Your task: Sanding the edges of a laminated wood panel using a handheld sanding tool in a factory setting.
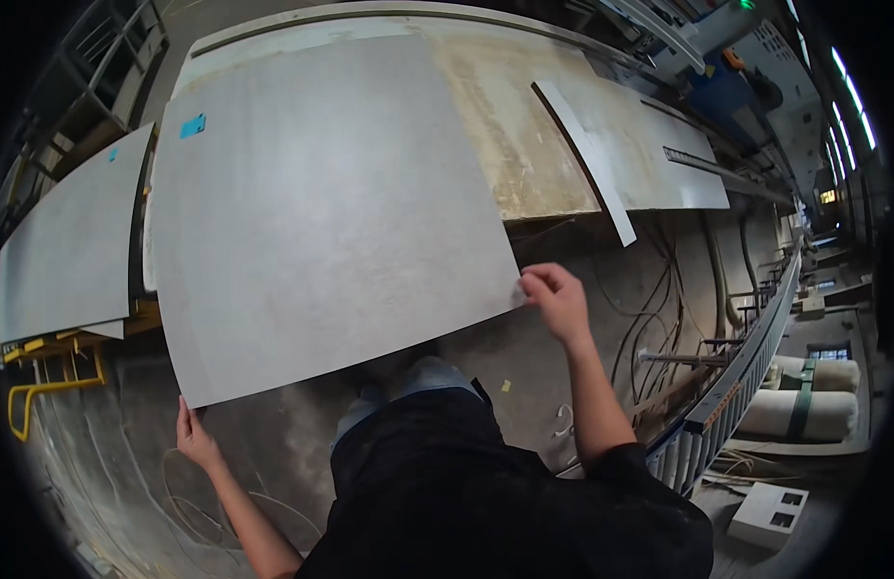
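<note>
A large, flat grey panel (321, 212) lies across a worn, stained work table (510, 125), its near edge overhanging toward me. A small blue sticker (192, 125) is on its far left part. At the near left corner, my left hand (197, 439) is closed on the panel's edge, fingertips up against the corner. My right hand (560, 304) pinches the near right corner, its fingers curled. Whatever lies under the panel is hidden.
A narrow light strip (592, 164) lies on the table to the right, sticking out past its near edge. Left stands another grey panel (75, 241) on a yellow-framed cart (56, 386). Cables (659, 318) run over the floor; a roller conveyor (737, 376) stands at right.
</note>
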